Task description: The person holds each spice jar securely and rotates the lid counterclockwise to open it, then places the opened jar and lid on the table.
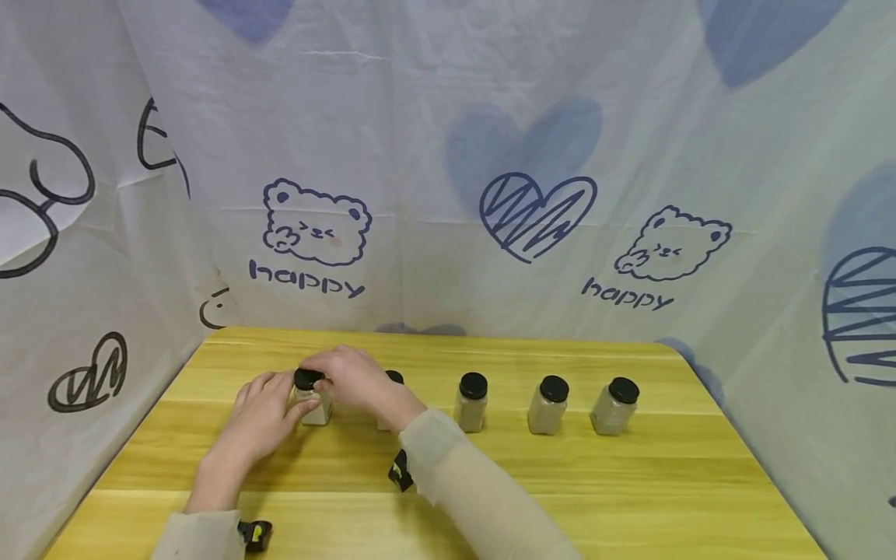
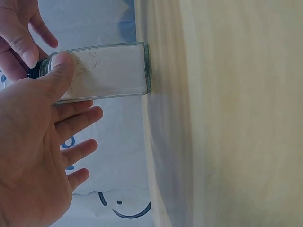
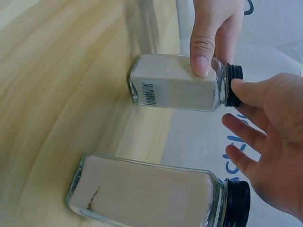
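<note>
A square glass jar (image 1: 316, 412) with a black screw lid (image 3: 234, 85) stands upright on the table at the left end of a row. It holds a pale powder, and a barcode label shows in the right wrist view. My left hand (image 1: 262, 416) pinches the jar's body near the shoulder between thumb and fingers. With thumb and fingers, my right hand (image 1: 357, 379) grips the lid, its other fingers spread. A second jar (image 3: 142, 189) stands just right of these, partly hidden behind my right wrist in the head view.
Three more black-lidded jars line the table to the right: one near the middle (image 1: 472, 404), another (image 1: 548, 406), and the last (image 1: 614, 407). Black wrist straps sit at both sleeves. A printed white cloth (image 1: 420, 155) hangs behind the wooden table (image 1: 630, 498).
</note>
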Available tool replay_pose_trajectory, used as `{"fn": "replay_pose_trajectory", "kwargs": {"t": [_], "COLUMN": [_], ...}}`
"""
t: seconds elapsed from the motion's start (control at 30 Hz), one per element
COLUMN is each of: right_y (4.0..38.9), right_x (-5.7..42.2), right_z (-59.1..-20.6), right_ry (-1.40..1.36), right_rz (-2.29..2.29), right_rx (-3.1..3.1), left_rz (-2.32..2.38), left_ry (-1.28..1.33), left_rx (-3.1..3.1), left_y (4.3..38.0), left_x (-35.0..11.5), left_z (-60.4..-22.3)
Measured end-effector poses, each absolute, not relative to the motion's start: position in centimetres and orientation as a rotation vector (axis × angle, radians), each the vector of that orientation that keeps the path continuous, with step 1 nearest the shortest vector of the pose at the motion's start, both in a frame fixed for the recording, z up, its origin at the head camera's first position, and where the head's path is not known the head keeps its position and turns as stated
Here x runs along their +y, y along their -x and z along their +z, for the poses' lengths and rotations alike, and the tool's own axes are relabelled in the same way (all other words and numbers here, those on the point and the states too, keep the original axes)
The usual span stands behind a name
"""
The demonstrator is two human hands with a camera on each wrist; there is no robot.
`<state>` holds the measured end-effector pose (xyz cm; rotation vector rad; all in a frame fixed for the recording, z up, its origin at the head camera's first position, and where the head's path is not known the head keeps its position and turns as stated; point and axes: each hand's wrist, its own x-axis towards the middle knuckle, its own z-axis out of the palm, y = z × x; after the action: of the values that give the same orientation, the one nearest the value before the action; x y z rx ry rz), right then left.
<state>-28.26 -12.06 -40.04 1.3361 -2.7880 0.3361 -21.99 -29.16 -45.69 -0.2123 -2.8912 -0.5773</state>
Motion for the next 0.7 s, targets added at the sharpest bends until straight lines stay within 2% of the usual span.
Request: {"fn": "replay_pose_trajectory", "kwargs": {"t": [0.4, 0.7], "right_y": [27.4, 27.3], "right_x": [-12.9, -13.2], "right_z": [-40.5, -41.6], "right_ry": [-1.064, -1.005], "right_rz": [0.348, 0.34], "right_rx": [-2.796, -2.766], "left_rz": [-0.548, -0.537], "left_ry": [0.226, 0.236], "left_rx": [-2.907, -2.899], "left_y": [21.9, 21.9], "left_x": [-29.3, -29.3], "left_z": [-45.7, -45.8]}}
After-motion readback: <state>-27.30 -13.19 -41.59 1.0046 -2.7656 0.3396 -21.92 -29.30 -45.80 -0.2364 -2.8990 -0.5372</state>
